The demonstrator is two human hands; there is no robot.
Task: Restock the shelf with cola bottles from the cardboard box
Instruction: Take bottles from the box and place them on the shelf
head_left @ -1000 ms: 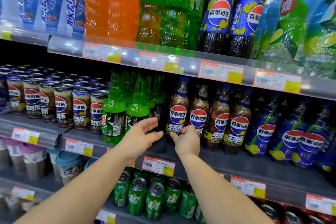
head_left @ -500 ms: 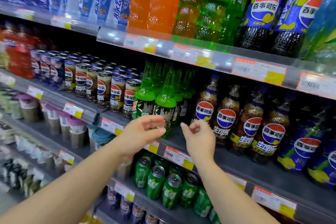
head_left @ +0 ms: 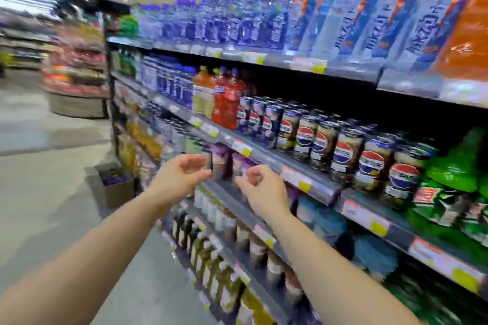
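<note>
Far left, down on the aisle floor against the foot of the shelving, sits the cardboard box (head_left: 116, 187), top open, something dark blue or purple showing inside; too blurred to say whether those are cola bottles. It stands at the end of the shelf run, presumably parked there to be within reach while stocking.

Moving right, the left hand (head_left: 179, 177) hangs in the air in front of the shelf (head_left: 311, 179), fingers loosely curled, thumb apart, holding nothing. Just beside it, the right hand (head_left: 260, 188) is also empty, fingers curled in a little tighter toward the palm, not touching the shelf edge behind it. Both hands are free, which fits a trip to the box for fresh stock, as I judge it.

Further right, the cola cans (head_left: 343, 150) stand in tight rows facing forward behind the yellow price tags (head_left: 377, 227). At the far right edge, green bottles (head_left: 459, 166) crowd in.

No cola bottle is clearly in view; the whole picture is smeared. Any still to be shelved would be in that box, well apart from both hands.
</note>
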